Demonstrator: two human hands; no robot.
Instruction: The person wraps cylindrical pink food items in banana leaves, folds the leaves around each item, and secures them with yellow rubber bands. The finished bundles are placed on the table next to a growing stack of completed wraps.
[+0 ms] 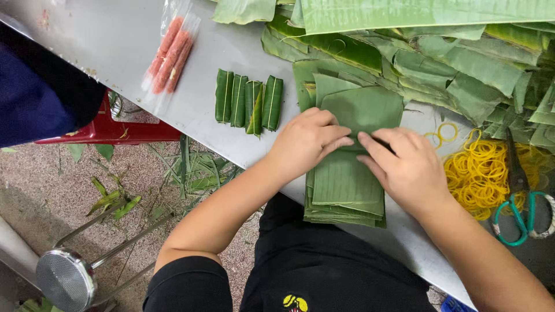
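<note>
My left hand (306, 141) and my right hand (407, 167) both press down on a stack of cut banana leaf pieces (347, 185) at the near edge of a metal table (127, 34). The fingertips of both hands meet over the top leaf and fold it; whatever lies under the fold is hidden. Left of my left hand lie several small wrapped leaf bundles (248, 101) side by side. Farther left is a clear plastic bag of pinkish-red sausages (170, 55).
A big heap of loose banana leaves (439, 52) covers the far right of the table. A pile of yellow rubber bands (480, 173) and green-handled scissors (520, 208) lie to the right. A red stool (110, 130), a metal stool (66, 277) and leaf scraps are on the floor.
</note>
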